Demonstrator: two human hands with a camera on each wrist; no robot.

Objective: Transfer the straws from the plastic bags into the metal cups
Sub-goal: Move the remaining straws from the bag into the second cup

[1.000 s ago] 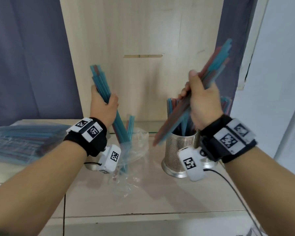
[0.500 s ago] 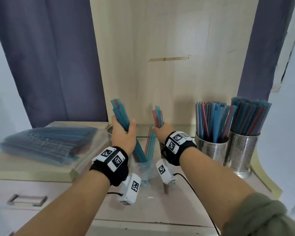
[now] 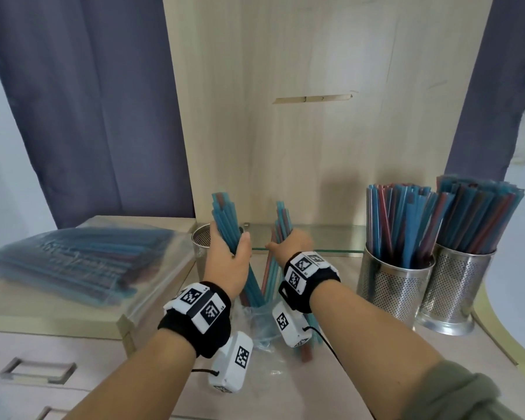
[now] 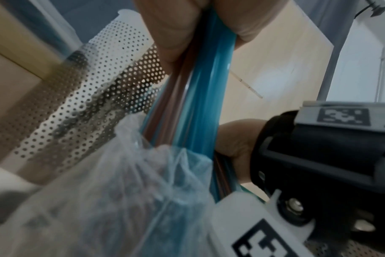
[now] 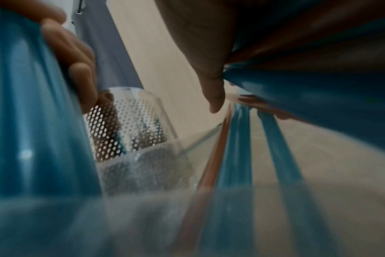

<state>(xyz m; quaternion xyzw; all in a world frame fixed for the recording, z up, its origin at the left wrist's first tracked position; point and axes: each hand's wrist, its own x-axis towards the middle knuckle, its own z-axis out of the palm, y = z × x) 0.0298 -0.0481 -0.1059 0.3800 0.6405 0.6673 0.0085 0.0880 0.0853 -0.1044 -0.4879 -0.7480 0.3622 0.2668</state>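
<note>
My left hand [image 3: 228, 256] grips a bundle of blue straws [image 3: 223, 221] that stands upright in a crumpled clear plastic bag [image 3: 259, 324]. Just to its right, my right hand [image 3: 290, 245] grips a smaller bunch of blue and red straws [image 3: 282, 221] rising from the same bag. An empty perforated metal cup [image 3: 201, 242] stands right behind my left hand. In the left wrist view the blue straws [image 4: 198, 87] run down from my fingers into the bag [image 4: 121, 191], beside the cup [image 4: 88, 95]. The right wrist view shows my held straws [image 5: 319, 90] and the cup [image 5: 130, 125].
Two perforated metal cups [image 3: 396, 286] [image 3: 456, 287] packed with straws stand at the right. A stack of bagged straws [image 3: 73, 262] lies on a raised board at the left. A wooden panel and a glass shelf edge [image 3: 331, 251] close off the back. A drawer handle [image 3: 37, 371] sits low left.
My right hand, a second ago holding a bundle over a cup at the right, has come left to the bag and grips a new bunch. My left hand kept its hold.
</note>
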